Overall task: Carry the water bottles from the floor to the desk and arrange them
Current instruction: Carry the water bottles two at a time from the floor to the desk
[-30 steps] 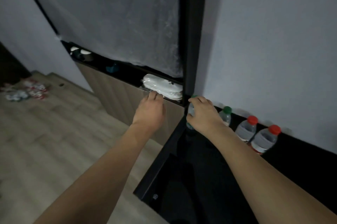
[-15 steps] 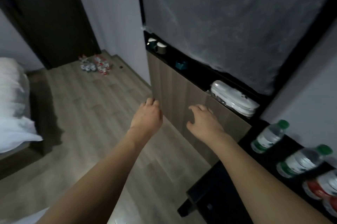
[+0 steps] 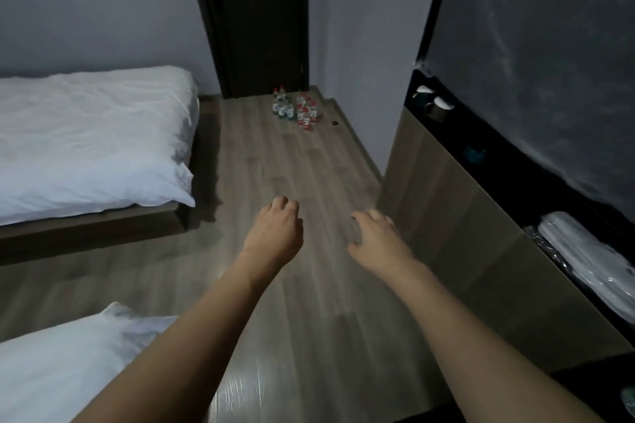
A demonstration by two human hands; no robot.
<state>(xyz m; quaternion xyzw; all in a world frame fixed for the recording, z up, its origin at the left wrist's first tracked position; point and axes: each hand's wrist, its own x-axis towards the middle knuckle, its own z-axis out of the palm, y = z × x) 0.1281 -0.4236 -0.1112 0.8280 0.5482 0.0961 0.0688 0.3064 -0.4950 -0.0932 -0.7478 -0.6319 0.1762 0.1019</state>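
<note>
Head view: the left hand [image 3: 275, 228] is being held out over the wooden floor [image 3: 309, 302] with its fingers loosely curled and nothing in it. The right hand [image 3: 376, 237] is being held out just beside it, fingers relaxed and spread, also carrying nothing. The water bottles [image 3: 297, 109] are being shown as a small cluster standing upright on the floor, straight ahead and well apart from both hands, at the foot of the dark door [image 3: 257, 27]. Neither hand is judged clearly nearer; the cluster lies roughly between their lines of reach. Clear bodies are being made out, green-labelled at the left of the group and red-labelled at the right; caps are too small to be told apart.
</note>
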